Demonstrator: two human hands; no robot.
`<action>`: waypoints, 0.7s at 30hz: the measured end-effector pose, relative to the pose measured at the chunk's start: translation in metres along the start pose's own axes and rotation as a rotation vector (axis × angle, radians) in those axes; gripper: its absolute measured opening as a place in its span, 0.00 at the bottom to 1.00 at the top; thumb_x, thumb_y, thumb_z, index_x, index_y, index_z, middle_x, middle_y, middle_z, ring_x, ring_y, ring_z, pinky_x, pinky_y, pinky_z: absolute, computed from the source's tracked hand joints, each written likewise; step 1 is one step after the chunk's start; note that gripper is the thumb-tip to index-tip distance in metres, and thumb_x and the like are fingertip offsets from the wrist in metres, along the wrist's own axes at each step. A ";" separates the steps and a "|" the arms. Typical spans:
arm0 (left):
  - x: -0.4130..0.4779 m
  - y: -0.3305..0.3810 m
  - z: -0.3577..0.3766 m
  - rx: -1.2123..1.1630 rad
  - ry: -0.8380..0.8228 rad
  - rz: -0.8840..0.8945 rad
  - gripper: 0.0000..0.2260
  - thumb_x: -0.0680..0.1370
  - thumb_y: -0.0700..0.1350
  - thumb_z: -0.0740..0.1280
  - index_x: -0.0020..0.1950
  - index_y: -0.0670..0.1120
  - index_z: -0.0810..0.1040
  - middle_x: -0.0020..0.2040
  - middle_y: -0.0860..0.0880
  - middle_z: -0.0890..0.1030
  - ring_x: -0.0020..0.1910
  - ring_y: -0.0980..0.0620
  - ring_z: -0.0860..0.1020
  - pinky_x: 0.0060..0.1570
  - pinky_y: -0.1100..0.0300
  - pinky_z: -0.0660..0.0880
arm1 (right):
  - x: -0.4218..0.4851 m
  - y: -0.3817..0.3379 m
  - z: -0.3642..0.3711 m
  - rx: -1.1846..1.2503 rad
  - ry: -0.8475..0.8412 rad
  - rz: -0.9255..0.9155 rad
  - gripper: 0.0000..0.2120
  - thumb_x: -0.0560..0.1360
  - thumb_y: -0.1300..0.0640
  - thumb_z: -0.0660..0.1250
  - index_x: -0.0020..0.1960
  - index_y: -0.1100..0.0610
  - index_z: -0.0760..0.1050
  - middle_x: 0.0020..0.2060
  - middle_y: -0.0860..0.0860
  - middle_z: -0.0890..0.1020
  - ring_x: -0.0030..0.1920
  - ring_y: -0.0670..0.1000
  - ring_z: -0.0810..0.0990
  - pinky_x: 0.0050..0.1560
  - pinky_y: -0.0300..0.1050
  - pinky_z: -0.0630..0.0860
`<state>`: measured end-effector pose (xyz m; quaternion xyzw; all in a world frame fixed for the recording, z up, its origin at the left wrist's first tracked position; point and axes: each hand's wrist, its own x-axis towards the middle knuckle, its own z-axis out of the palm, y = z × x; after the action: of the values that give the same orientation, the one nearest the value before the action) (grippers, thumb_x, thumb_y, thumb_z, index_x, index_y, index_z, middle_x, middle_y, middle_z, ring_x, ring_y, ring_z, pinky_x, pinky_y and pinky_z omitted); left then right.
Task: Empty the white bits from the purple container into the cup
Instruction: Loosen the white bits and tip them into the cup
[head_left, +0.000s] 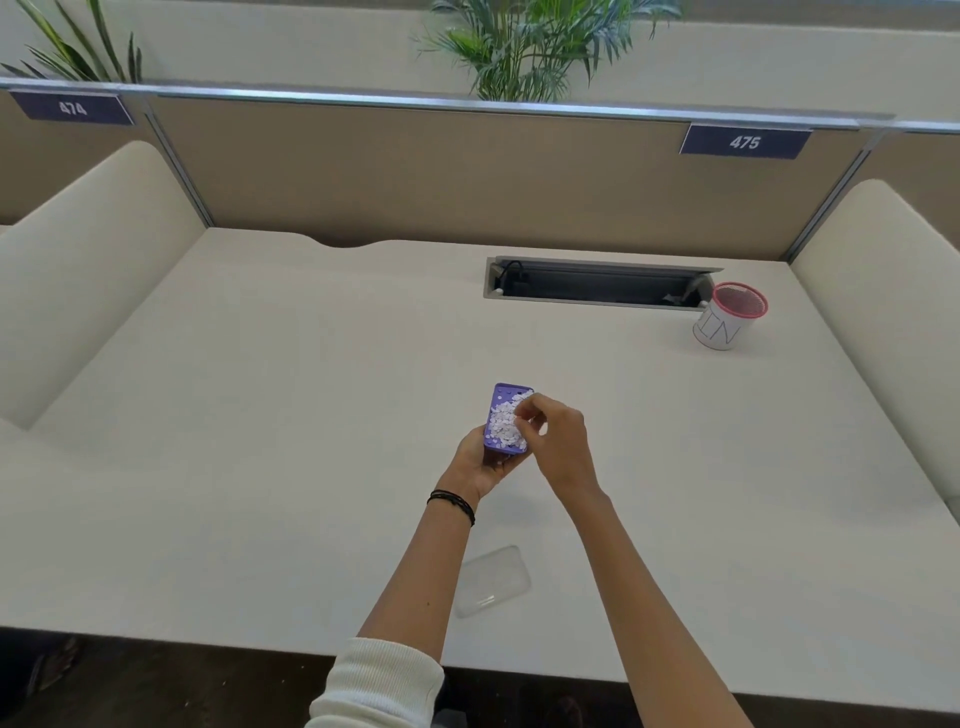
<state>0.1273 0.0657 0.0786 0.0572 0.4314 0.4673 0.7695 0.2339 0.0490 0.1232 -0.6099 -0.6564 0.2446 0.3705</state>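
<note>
Purple container (506, 422) held above mid-desk, heaped with white bits (505, 423); I judge nothing emptied yet. Clear lid (493, 581) already off, lying near the desk's front edge. Cup (730, 317) stands well apart, far right by the cable slot. Left hand (485, 457) cups the container from below, fingers wrapped. Right hand (556, 436) fingertips pinched together at the bits; whether any are caught, I cannot tell.
</note>
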 end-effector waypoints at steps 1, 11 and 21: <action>0.000 0.000 0.002 -0.002 -0.009 0.001 0.13 0.81 0.40 0.55 0.61 0.37 0.74 0.35 0.44 0.85 0.32 0.49 0.84 0.32 0.57 0.82 | 0.001 0.000 -0.001 0.000 0.010 -0.003 0.01 0.72 0.65 0.68 0.43 0.62 0.78 0.40 0.56 0.83 0.37 0.50 0.78 0.37 0.34 0.72; -0.001 -0.001 0.018 0.011 -0.054 0.003 0.16 0.82 0.39 0.54 0.67 0.36 0.71 0.38 0.44 0.85 0.31 0.50 0.84 0.30 0.59 0.82 | 0.008 -0.001 -0.013 -0.080 0.033 -0.066 0.06 0.71 0.65 0.69 0.48 0.62 0.79 0.45 0.58 0.84 0.40 0.54 0.81 0.40 0.43 0.77; -0.002 0.003 0.027 -0.065 -0.128 -0.016 0.15 0.82 0.39 0.54 0.65 0.38 0.72 0.48 0.40 0.83 0.35 0.47 0.85 0.32 0.57 0.82 | 0.003 -0.003 -0.019 -0.057 0.193 -0.101 0.05 0.73 0.63 0.69 0.48 0.61 0.80 0.45 0.56 0.83 0.41 0.50 0.80 0.41 0.32 0.75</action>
<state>0.1447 0.0742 0.0979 0.0582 0.3664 0.4704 0.8007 0.2473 0.0491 0.1377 -0.6072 -0.6543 0.1472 0.4261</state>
